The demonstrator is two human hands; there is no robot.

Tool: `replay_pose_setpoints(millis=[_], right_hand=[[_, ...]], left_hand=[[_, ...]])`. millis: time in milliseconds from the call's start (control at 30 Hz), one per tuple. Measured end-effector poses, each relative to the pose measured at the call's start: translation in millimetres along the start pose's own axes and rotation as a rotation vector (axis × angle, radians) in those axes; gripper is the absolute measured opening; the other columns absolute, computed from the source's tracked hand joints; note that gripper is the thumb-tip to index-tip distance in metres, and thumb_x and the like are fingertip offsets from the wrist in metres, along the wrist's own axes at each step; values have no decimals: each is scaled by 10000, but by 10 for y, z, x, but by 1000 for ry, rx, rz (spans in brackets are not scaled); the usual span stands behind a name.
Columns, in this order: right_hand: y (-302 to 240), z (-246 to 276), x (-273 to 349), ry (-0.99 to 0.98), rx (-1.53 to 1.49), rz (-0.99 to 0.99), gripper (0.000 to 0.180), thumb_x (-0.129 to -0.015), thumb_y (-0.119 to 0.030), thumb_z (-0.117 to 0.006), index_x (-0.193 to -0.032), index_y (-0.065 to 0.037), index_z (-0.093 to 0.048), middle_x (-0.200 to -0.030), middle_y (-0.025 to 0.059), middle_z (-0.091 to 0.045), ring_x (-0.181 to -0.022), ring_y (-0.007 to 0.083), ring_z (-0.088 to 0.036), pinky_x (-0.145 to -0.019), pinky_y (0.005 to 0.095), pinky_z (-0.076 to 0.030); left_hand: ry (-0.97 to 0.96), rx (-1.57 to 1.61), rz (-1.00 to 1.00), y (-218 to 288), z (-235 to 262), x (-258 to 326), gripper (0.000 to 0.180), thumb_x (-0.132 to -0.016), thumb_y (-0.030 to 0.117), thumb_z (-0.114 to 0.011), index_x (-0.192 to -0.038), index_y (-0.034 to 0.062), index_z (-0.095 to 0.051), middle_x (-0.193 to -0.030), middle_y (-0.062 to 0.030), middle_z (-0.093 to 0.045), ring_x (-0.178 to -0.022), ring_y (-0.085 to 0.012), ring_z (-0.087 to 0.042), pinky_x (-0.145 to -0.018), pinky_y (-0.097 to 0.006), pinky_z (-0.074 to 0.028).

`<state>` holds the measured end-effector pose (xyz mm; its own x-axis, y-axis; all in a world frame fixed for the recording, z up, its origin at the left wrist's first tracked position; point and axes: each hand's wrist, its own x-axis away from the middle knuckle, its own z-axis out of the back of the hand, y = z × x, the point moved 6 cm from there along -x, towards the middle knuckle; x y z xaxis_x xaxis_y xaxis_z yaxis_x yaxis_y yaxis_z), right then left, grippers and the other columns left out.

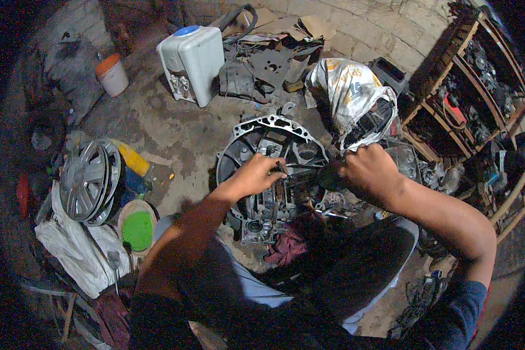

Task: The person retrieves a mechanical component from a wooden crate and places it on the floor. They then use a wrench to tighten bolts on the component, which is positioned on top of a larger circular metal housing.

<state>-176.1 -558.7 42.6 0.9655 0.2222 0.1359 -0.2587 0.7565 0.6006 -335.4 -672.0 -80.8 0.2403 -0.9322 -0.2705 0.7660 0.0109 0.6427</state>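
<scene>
A large metal transmission housing [286,123] lies in front of me on the floor, its round rim facing up. Inside it sits a metal block with channels and bolts [269,205]. My left hand [255,177] is over the housing, thumb and fingers pinched together; a small dark piece seems to be between them, too small to name. My right hand [367,172] is closed in a fist just right of the housing. Something dark shows by its fingers, but its kind is lost in shadow. Below the housing lies a maroon rag [286,247].
A wrench [333,214] lies among parts near my right knee. Behind stand a white container with a blue top [192,61] and a white sack holding metal parts [347,87]. Wheel covers [87,182] and a green-topped tub [138,230] are left; a wooden shelf [443,125] is right.
</scene>
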Motion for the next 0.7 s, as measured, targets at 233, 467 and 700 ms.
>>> replay_pose_setpoints(millis=[233,467,700], right_hand=[[-47,-22,-4,-71,28,4,152,-892,-247,-561,-837,-212,-699,-770,-6,-638,-765,201,-669,-585,366,-457],[-69,-48,-1,-84,16,1,130,-879,-267,-577,-827,-213,-684,-744,-10,-632,-700,194,-659,-581,357,-443],[-83,-1,8,10,-61,15,156,-850,-248,-607,-740,-191,-702,-706,12,-657,-697,210,-682,-562,372,-468]], left_hand=[[-17,-55,-64,51,-122,-3,199,-887,219,-678,-1003,58,-657,-836,-181,-687,-788,-383,-674,-731,-454,-526],[0,-143,-55,109,-247,24,264,-885,185,-660,-1086,16,-635,-858,-250,-665,-851,-415,-657,-770,-505,-508],[-49,-117,40,15,-412,-39,259,-854,115,-663,-1085,4,-628,-853,-251,-660,-853,-428,-650,-756,-507,-505]])
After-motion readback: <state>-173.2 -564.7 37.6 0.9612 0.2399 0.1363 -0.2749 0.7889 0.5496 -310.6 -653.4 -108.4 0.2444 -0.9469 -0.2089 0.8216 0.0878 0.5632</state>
